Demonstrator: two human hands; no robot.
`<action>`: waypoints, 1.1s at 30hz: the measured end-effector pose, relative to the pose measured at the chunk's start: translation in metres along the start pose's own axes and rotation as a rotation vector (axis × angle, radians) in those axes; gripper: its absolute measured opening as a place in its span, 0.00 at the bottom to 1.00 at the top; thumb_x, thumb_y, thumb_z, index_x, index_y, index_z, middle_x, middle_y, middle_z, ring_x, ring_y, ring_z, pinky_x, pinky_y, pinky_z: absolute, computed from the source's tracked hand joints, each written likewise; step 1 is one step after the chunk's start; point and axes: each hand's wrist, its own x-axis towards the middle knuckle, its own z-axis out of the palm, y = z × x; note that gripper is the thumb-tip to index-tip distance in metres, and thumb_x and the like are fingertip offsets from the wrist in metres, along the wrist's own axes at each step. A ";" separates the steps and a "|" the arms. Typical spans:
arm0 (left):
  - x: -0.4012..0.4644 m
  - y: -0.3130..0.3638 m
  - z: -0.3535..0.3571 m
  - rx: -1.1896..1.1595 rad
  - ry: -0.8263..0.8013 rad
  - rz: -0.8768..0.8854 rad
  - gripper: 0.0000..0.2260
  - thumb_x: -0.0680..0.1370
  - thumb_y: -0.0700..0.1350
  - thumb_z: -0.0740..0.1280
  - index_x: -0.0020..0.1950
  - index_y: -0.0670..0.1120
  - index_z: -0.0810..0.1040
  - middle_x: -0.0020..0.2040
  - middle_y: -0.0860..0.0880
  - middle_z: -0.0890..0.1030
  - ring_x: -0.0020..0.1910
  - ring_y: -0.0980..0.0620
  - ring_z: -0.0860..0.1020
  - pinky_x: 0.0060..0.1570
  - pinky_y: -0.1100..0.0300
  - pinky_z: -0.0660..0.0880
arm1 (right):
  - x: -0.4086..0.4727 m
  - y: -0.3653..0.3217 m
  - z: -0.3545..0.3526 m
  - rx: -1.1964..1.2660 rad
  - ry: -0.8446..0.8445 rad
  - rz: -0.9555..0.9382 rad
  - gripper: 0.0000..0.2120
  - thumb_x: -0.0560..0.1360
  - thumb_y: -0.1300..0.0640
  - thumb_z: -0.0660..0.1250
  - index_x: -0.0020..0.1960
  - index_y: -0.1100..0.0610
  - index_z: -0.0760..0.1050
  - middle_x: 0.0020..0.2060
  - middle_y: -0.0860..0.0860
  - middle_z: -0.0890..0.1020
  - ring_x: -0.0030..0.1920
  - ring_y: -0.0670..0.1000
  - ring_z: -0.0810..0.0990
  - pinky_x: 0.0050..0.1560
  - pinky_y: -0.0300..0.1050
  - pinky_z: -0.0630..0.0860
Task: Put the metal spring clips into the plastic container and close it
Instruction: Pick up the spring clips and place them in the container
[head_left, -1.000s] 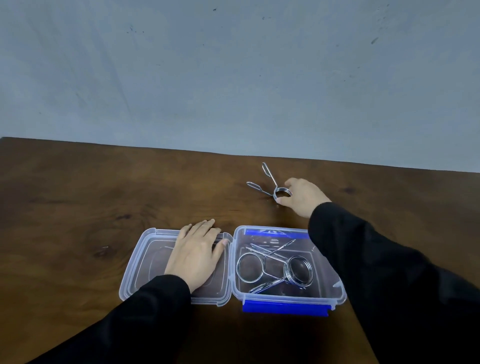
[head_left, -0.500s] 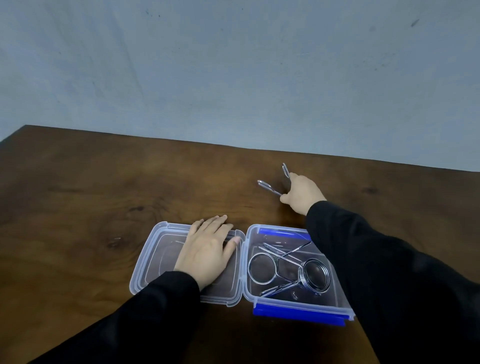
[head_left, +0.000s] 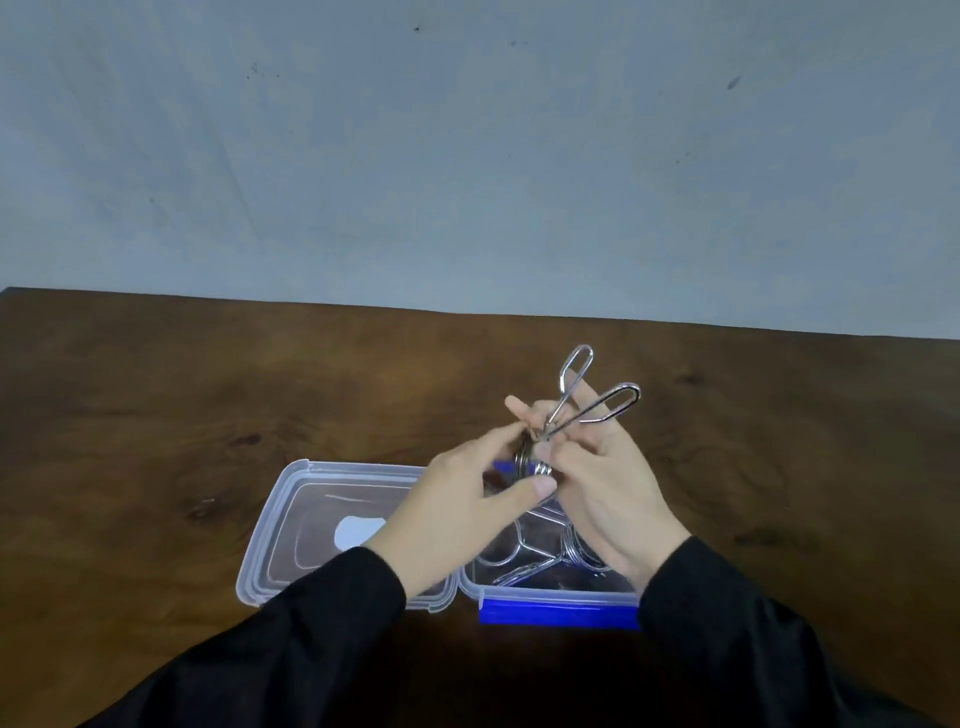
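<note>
I am holding one spring clip (head_left: 569, 410) above the container (head_left: 550, 590) near the table's (head_left: 156, 415) front edge, left hand (head_left: 462, 514) and right hand (head_left: 608, 483) fingers pinching its coil; more clips (head_left: 524, 558) are lying inside.

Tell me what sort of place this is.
Likely a plain indoor table set up for a sorting chore: a dark wooden table against a bare grey wall, holding only a clear plastic container of spring clips.

the left hand (head_left: 457, 514) has left the lid (head_left: 291, 525). it now joins the right hand (head_left: 608, 483), both pinching the lifted spring clip (head_left: 576, 400) over the container (head_left: 545, 587).
</note>
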 end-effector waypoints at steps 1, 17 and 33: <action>0.000 0.002 0.003 -0.047 0.028 -0.026 0.21 0.74 0.60 0.69 0.65 0.69 0.67 0.54 0.66 0.76 0.51 0.71 0.73 0.46 0.74 0.69 | -0.005 0.001 -0.002 0.038 0.031 0.012 0.28 0.78 0.79 0.58 0.67 0.51 0.74 0.53 0.54 0.85 0.65 0.54 0.80 0.66 0.62 0.75; -0.006 -0.022 0.019 0.728 -0.130 0.217 0.28 0.74 0.58 0.67 0.71 0.48 0.70 0.63 0.49 0.77 0.61 0.50 0.72 0.63 0.58 0.64 | -0.044 -0.004 -0.064 -1.350 0.007 -0.005 0.30 0.75 0.46 0.73 0.75 0.47 0.69 0.57 0.42 0.75 0.52 0.44 0.79 0.55 0.41 0.80; 0.003 -0.034 0.017 0.957 -0.220 0.329 0.33 0.76 0.60 0.65 0.76 0.45 0.62 0.65 0.49 0.74 0.63 0.49 0.68 0.65 0.52 0.60 | -0.030 0.020 -0.070 -1.785 -0.202 -0.131 0.28 0.78 0.42 0.66 0.75 0.45 0.67 0.71 0.41 0.67 0.72 0.46 0.62 0.71 0.49 0.59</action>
